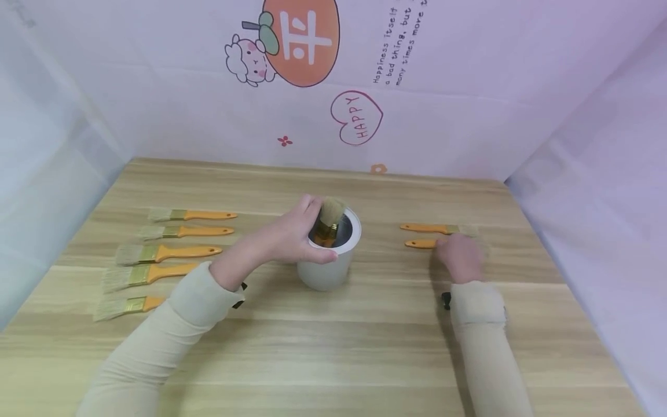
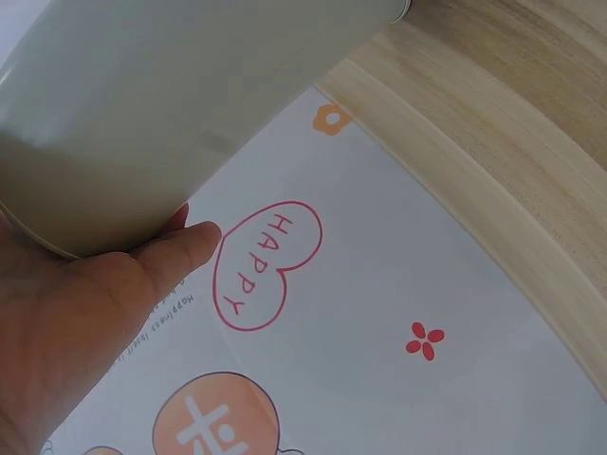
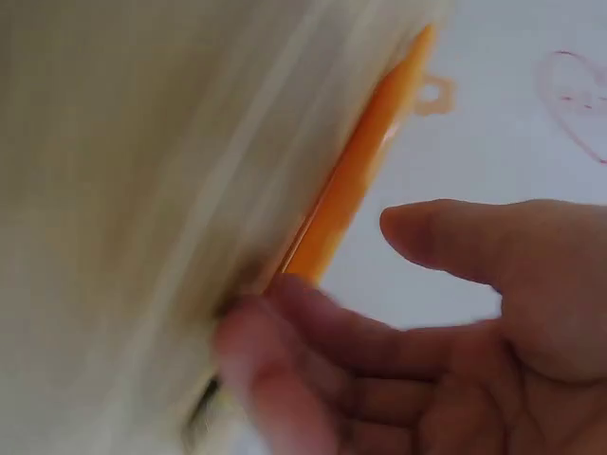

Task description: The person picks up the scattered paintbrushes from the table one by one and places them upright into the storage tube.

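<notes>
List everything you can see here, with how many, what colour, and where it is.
Brushes on the left: five, orange handles, pale bristles, in a column on the left of the table, bristles pointing left.
Brushes on the right: two, orange handles, right of the cup; the nearer one is partly under the right hand.
Brush in the cup: one, bristles up; handle hidden inside.
Cup: one, white cylinder, upright at the table's centre.
Table: one, light wood grain.
Backdrop: white sheet with an orange cartoon, a red HAPPY heart and small flowers.
Left hand: grips the cup's rim, by the brush in it.
Right hand: fingers on the nearer right brush; blurred.
Sleeves: two, cream.
</notes>
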